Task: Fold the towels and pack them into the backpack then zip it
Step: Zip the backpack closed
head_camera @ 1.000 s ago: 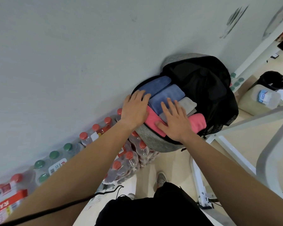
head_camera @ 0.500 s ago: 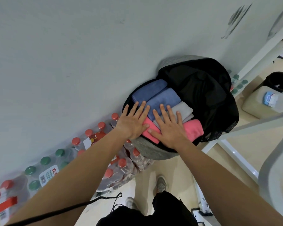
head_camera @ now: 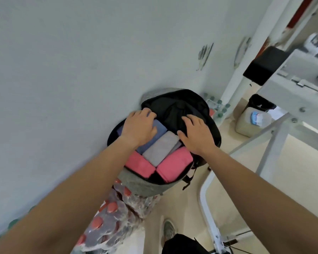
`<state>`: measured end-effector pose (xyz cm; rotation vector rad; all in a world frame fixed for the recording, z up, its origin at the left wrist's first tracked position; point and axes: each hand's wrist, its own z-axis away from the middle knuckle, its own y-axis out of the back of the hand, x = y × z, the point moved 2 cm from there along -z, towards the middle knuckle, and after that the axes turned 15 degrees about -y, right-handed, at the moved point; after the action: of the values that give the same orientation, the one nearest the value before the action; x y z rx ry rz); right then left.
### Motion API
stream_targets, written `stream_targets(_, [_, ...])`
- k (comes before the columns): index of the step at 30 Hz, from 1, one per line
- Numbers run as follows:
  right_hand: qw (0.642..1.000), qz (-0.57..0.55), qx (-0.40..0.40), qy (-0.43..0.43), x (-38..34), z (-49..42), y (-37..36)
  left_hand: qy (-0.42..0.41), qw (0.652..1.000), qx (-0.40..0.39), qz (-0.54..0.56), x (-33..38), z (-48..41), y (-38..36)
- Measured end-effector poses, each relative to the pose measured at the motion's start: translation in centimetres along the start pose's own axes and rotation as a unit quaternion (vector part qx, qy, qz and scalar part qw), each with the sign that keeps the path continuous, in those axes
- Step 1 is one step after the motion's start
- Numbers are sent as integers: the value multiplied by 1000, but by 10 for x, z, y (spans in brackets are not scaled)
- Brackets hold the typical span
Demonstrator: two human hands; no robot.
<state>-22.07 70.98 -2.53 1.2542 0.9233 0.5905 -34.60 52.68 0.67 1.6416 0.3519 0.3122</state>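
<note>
1. The backpack [head_camera: 141,184], soft-sided and unzipped, sits on wrapped bottle packs [head_camera: 110,222] by the wall. Its limp black flap [head_camera: 182,103] is probably best taken at the zip edge.
2. Folded towels [head_camera: 162,149] lie packed inside, light and squashy.
3. The right hand [head_camera: 196,132] curls into the flap. The left hand [head_camera: 138,125] presses the blue towel [head_camera: 160,129], grip unclear.

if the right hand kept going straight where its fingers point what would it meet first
Most likely the black flap of the backpack, which the right hand seems to be touching; past it stands the wall. Depth is hard to judge.
</note>
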Motion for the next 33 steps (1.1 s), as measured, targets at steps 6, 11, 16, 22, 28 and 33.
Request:
stream_targets(6, [987, -62, -20, -147, 70, -41, 17, 6, 998, 18, 64, -4, -92, -2])
stream_targets(11, [978, -63, -52, -194, 97, -78, 2, -5, 997, 35, 72, -11, -156, -15])
stream_targets(16, [965, -135, -94, -206, 96, -112, -10, 25, 995, 8, 99, -20, -194, -33])
stream_targets(22, [957, -187, -96, -198, 99, -115, 6, 39, 976, 156, 144, -23, -178, -11])
stream_targets(28, [963, -226, -74, -123, 66, -91, 38, 76, 958, 213, 177, -32, -125, 27])
stream_targets(33, [969, -232, 12, -81, 31, -51, 68, 27, 967, 190, 167, -35, -63, 49])
